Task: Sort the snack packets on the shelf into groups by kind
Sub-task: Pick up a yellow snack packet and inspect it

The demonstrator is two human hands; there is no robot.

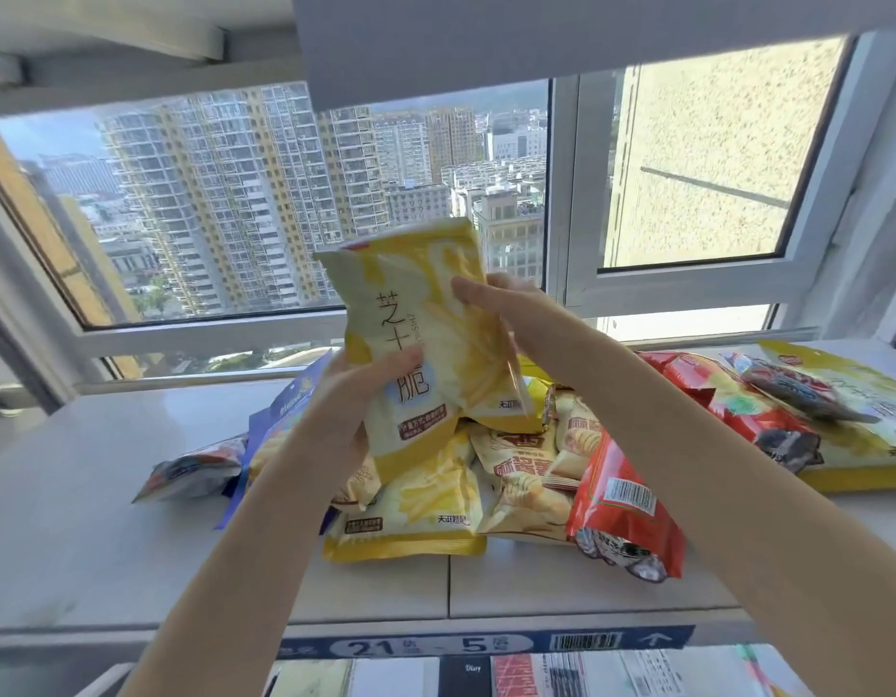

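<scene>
Up above the pale shelf (pixel 109 520), a glossy, crinkled yellow packet (pixel 426 344) stood upright over the heaped packets (pixel 486 475). Her left hand (pixel 355 394) gripped its lower edge, thumb in front; her right hand (pixel 491 304) pinched its right side.

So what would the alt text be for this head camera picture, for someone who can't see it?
Two bare hands hold a yellow packet up above a shelf by a window: the left hand grips its lower edge, the right hand its upper right side. Below lies a mixed pile of yellow, cream, red and blue snack packets, with more packets further right.
</scene>
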